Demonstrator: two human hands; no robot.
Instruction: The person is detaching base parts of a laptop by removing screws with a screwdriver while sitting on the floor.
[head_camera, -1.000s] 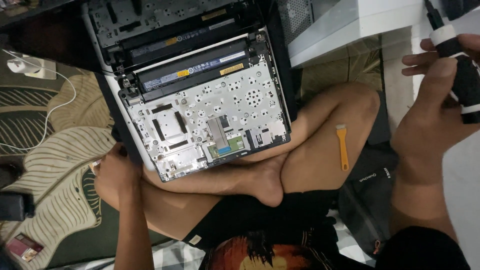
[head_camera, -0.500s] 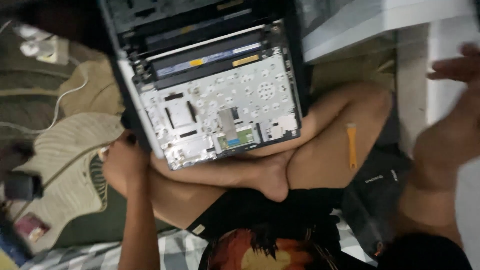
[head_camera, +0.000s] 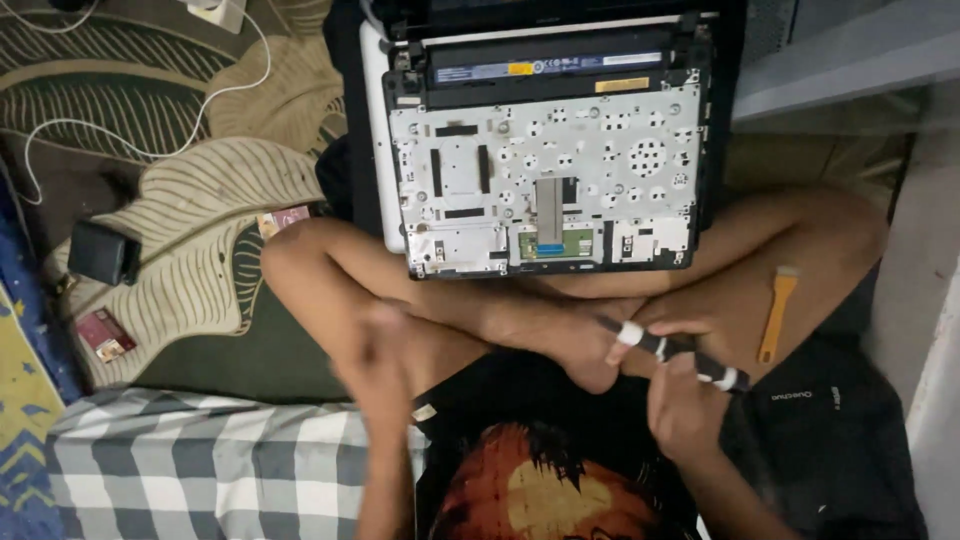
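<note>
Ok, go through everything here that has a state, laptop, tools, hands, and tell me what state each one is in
Laptop: keyboard removed, metal frame exposed, resting on the crossed legs.
Ribbon cable: lies flat on the frame down to the green board.
Screwdriver: held in the right hand, lying across the lap.
Left hand: blurred, holding nothing that shows.
Orange pry tool: lying loose beside the knee.
White cable: plugged into a charger at the top edge.

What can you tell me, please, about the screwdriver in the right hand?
The screwdriver is a slim black tool with two white bands, one near each end. It lies tilted across the person's crossed legs, tip end up-left. The right hand holds it, fingers wrapped over its middle. Its tip is too blurred to make out.
</note>
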